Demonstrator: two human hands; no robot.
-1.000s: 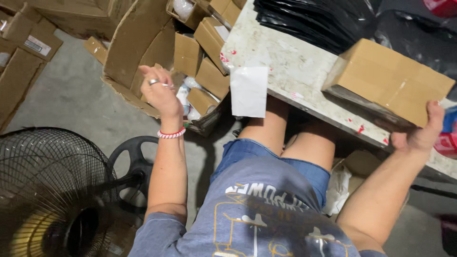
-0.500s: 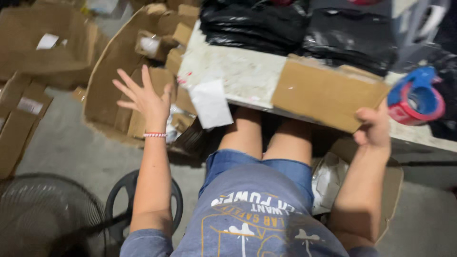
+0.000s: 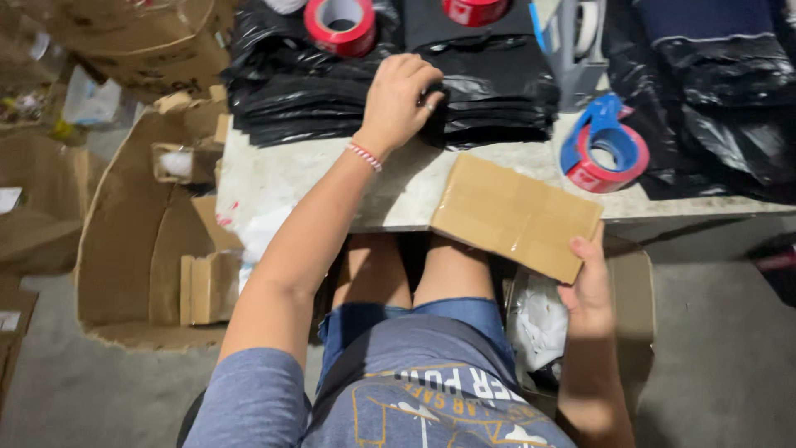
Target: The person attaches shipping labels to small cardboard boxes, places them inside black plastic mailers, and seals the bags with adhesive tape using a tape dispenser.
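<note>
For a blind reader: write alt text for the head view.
A seated person's left hand rests on a stack of black plastic bags on a table, while the right hand grips a flat cardboard box at the table's edge, beside a blue tape dispenser.

1 head camera looks steeply down, close above table [image 3: 282, 178].

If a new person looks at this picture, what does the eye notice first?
First, the flat brown cardboard box at the table's front edge, gripped at its corner by the right hand. Next, the left hand resting on the stacked black plastic bags, and the red tape in its blue dispenser right of the box.
</note>
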